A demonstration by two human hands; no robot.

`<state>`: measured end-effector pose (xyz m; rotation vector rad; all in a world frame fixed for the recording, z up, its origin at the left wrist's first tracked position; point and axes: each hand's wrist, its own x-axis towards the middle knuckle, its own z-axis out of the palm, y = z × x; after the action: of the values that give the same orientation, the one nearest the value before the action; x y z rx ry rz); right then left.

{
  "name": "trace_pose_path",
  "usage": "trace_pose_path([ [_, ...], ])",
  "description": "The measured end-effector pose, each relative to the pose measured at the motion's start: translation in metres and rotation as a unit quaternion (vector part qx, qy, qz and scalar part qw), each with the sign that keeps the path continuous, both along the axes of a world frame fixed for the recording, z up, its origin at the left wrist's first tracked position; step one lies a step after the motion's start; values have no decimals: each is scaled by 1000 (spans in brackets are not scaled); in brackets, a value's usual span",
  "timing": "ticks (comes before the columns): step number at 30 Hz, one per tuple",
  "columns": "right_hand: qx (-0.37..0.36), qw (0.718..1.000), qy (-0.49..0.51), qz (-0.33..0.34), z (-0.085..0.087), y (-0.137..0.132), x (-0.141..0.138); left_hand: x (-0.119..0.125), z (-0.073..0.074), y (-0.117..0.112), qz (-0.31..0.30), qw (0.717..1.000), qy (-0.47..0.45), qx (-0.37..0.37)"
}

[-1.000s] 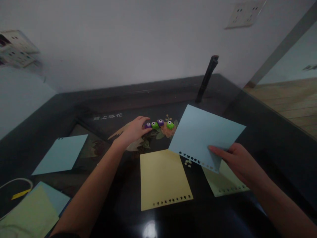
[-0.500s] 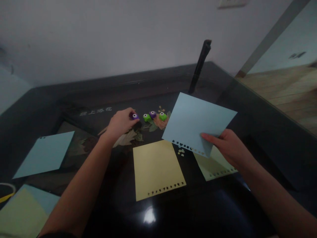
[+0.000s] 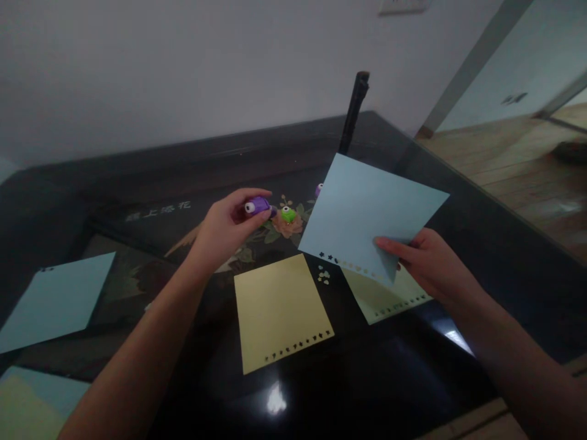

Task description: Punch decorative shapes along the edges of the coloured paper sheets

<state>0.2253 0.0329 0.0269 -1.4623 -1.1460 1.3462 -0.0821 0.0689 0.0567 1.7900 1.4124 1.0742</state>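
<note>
Your left hand (image 3: 220,223) pinches a purple big-eyed gadget (image 3: 259,206) between thumb and fingers, above the middle of the dark table (image 3: 206,379). Your right hand (image 3: 433,263) grips a blue sheet (image 3: 367,208) by its near right part, thumb on top, with a row of small holes along the near edge. A green gadget (image 3: 288,214) sits just right of the purple one. Nearer you lies a yellow sheet (image 3: 282,315), with tiny cut-outs (image 3: 323,276) just to its right.
</note>
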Motion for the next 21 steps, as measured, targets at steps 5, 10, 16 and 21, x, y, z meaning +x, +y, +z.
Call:
trace_pose_path([
  [5,-12,999,31,-33,-1,-12,7,30,-21,-12,-101,983,-109,-112],
  [10,10,995,42,-85,-4,-17,8,50,-41,-24,-175,940,-187,-225],
  [16,63,983,-112,-130,-4,-19,19,60,-37,-35,-199,891,-255,-319],
  [21,114,962,-215,-124,0,-21,20,65,-38,-38,-164,891,-265,-329],
])
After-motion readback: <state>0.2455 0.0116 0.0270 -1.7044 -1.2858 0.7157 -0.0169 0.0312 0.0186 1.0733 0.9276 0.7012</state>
